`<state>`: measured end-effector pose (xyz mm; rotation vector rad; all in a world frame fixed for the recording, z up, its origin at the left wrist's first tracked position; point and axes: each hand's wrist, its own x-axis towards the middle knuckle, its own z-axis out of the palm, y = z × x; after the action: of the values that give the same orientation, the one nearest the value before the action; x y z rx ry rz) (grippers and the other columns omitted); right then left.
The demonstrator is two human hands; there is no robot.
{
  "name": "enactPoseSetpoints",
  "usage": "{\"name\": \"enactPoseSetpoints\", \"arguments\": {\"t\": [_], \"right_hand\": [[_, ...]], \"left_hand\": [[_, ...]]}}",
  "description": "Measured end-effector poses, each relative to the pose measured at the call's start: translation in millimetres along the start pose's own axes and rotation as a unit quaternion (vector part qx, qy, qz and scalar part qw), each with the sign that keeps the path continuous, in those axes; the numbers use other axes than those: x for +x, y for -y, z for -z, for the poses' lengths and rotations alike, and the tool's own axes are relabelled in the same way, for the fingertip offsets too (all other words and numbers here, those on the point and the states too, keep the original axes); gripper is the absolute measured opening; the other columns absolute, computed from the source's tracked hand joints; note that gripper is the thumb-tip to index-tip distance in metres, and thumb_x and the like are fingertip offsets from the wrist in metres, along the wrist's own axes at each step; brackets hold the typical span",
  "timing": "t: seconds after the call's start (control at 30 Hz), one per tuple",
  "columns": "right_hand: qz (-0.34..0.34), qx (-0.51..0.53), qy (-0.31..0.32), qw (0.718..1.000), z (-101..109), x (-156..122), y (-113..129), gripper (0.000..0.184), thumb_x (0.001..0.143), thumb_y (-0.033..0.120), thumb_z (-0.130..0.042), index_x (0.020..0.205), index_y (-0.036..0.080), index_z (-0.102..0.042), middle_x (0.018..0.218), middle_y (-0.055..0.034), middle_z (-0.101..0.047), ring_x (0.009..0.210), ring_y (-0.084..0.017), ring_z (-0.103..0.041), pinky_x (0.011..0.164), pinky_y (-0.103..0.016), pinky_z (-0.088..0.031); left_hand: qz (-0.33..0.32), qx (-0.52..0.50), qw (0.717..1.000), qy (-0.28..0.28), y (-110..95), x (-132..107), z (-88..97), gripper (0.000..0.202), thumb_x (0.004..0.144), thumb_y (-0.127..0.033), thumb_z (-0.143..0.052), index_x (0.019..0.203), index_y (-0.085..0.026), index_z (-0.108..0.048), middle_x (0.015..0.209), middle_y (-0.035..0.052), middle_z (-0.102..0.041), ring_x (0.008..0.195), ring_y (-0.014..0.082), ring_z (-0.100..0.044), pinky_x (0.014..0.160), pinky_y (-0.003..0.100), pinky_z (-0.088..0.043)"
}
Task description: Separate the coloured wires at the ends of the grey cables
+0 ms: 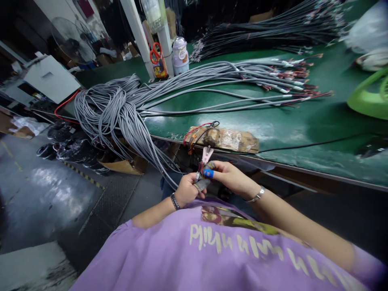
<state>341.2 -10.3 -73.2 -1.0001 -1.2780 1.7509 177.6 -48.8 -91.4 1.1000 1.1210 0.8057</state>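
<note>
My left hand is closed around the end of a grey cable that runs up from my lap to the green table. Its thumb wears a grey finger cot. My right hand pinches the cable's thin coloured wire ends just above the left hand, with a blue cot on one fingertip. A pink clip-like tool stands right above both hands. Both hands are held below the table's front edge.
A big bundle of grey cables drapes over the table's left edge. More cables with stripped ends lie across the table. A taped cardboard pad, scissors in a cup, a jar and a green fan are there too.
</note>
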Motion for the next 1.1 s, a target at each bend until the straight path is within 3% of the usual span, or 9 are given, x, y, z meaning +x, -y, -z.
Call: {"name": "enactPoseSetpoints", "arguments": {"t": [0.1, 0.3, 0.4, 0.53, 0.7, 0.87, 0.97, 1.1], "right_hand": [[0.001, -0.003, 0.009, 1.0, -3, -2, 1, 0.033, 0.064, 0.047, -0.081, 0.07, 0.017, -0.067, 0.065, -0.0001, -0.062, 0.059, -0.012, -0.051, 0.058, -0.026, -0.042], [-0.043, 0.099, 0.046, 0.993, 15, -2, -7, 0.036, 0.064, 0.046, -0.083, 0.082, 0.017, -0.072, 0.079, -0.0056, -0.07, 0.067, -0.014, -0.06, 0.064, -0.026, -0.049], [-0.089, 0.179, 0.005, 0.98, 26, 6, -16, 0.037, 0.067, 0.05, -0.081, 0.082, 0.017, -0.071, 0.082, -0.0072, -0.072, 0.066, -0.015, -0.062, 0.061, -0.027, -0.052], [-0.117, 0.217, -0.035, 0.969, 27, 20, -18, 0.036, 0.082, 0.053, -0.067, 0.079, 0.017, -0.069, 0.079, -0.0075, -0.071, 0.061, -0.013, -0.061, 0.056, -0.025, -0.052], [-0.06, 0.191, -0.002, 0.98, 10, 29, -7, 0.047, 0.072, 0.063, -0.07, 0.079, 0.017, -0.068, 0.07, -0.0046, -0.066, 0.056, -0.013, -0.055, 0.053, -0.026, -0.046], [0.073, 0.05, -0.127, 0.988, 0, 28, -8, 0.054, 0.071, 0.071, -0.065, 0.064, 0.018, -0.063, 0.06, -0.0009, -0.057, 0.055, -0.012, -0.048, 0.054, -0.025, -0.04], [0.05, 0.083, -0.097, 0.991, -2, 29, -11, 0.059, 0.071, 0.077, -0.059, 0.066, 0.019, -0.064, 0.06, -0.0018, -0.058, 0.054, -0.013, -0.049, 0.052, -0.026, -0.039], [0.002, 0.197, -0.031, 0.98, -2, 35, -10, 0.057, 0.066, 0.073, -0.067, 0.069, 0.017, -0.063, 0.062, -0.0016, -0.059, 0.054, -0.012, -0.051, 0.049, -0.025, -0.039]], "left_hand": [[0.014, 0.007, 1.0, 0.025, -2, 0, 0.6, 0.04, 0.068, -0.048, -0.074, 0.065, -0.014, -0.054, 0.054, -0.001, -0.056, 0.041, 0.008, -0.052, 0.041, 0.019, -0.038], [0.001, -0.041, 0.999, -0.025, 1, 0, 3.5, 0.045, 0.069, -0.056, -0.072, 0.071, -0.015, -0.054, 0.056, -0.0015, -0.058, 0.041, 0.0084, -0.053, 0.04, 0.018, -0.037], [-0.008, -0.068, 0.996, -0.048, -3, 0, 2.8, 0.046, 0.069, -0.057, -0.073, 0.071, -0.015, -0.053, 0.054, -0.0022, -0.058, 0.038, 0.0075, -0.052, 0.037, 0.017, -0.032], [-0.007, -0.093, 0.993, -0.065, -11, 1, -0.8, 0.049, 0.064, -0.059, -0.075, 0.07, -0.015, -0.053, 0.053, -0.0024, -0.058, 0.037, 0.0068, -0.05, 0.036, 0.017, -0.03], [-0.01, -0.121, 0.992, -0.042, -18, 2, -2.8, 0.051, 0.062, -0.06, -0.077, 0.07, -0.015, -0.054, 0.052, -0.0031, -0.057, 0.036, 0.0067, -0.049, 0.035, 0.018, -0.032], [-0.025, -0.147, 0.989, 0.019, -25, 3, 0.0, 0.05, 0.063, -0.058, -0.078, 0.07, -0.015, -0.055, 0.051, -0.0026, -0.057, 0.034, 0.0075, -0.049, 0.034, 0.019, -0.033], [-0.009, -0.146, 0.989, 0.018, -26, 9, 0.0, 0.052, 0.06, -0.06, -0.078, 0.071, -0.015, -0.055, 0.05, -0.0031, -0.056, 0.034, 0.0068, -0.047, 0.034, 0.018, -0.033], [0.018, -0.15, 0.989, -0.004, -23, 18, -1.1, 0.057, 0.055, -0.062, -0.08, 0.072, -0.015, -0.054, 0.049, -0.0038, -0.055, 0.035, 0.0063, -0.046, 0.034, 0.019, -0.033]]}}
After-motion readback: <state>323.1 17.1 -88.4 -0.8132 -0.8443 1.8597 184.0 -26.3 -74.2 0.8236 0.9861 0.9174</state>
